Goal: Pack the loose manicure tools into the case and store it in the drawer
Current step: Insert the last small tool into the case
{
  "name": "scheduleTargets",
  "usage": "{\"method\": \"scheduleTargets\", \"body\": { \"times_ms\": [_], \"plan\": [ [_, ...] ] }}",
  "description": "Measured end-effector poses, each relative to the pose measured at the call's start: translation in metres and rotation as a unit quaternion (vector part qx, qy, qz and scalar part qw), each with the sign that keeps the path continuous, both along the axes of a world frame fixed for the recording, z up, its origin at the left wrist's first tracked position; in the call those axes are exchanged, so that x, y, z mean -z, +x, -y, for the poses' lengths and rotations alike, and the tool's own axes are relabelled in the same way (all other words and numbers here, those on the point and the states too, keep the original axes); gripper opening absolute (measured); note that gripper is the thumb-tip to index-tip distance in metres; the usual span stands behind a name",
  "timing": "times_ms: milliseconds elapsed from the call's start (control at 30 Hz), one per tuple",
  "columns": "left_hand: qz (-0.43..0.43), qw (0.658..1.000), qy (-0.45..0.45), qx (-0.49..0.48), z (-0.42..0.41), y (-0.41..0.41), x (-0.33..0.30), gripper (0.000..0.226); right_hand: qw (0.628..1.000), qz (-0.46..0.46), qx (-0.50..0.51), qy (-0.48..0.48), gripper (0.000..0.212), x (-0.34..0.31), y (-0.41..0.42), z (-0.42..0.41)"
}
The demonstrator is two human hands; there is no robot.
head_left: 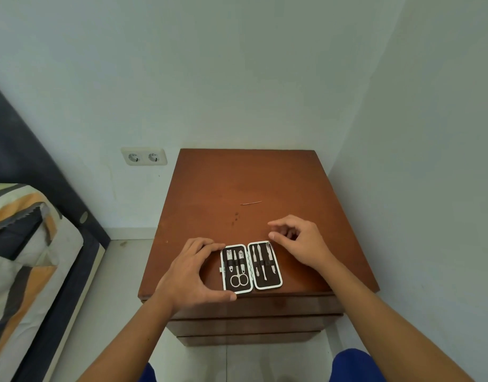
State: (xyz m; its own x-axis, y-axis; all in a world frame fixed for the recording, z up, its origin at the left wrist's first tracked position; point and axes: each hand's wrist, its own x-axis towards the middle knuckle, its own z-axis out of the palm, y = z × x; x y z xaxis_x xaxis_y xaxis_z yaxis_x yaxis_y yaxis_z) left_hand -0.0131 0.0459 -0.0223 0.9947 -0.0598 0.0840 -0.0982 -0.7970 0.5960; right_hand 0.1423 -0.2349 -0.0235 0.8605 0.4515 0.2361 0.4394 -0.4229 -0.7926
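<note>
Left hand [191,274] spread wide, right hand [299,239] hovering with fingers [278,235] loosely curled.

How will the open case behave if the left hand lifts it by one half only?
The case lies flat in two hinged halves, so the free half would probably swing. Its tools sit under straps, so they would likely stay. It looks thin, probably light.
</note>
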Motion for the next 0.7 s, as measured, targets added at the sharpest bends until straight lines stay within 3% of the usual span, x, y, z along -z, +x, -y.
{"method": "scheduleTargets", "body": {
  "times_ms": [300, 700],
  "plan": [
    [0.0, 1.0, 0.002, 0.002, -0.002, 0.001, 0.001, 0.112, 0.994, 0.03, 0.081, -0.067, 0.015, -0.004, 0.069, -0.043],
    [0.003, 1.0, -0.004, 0.004, -0.002, 0.0, 0.002, 0.111, 0.986, 0.064, 0.053, -0.141, 0.008, 0.002, 0.083, -0.054]
  ]
}}
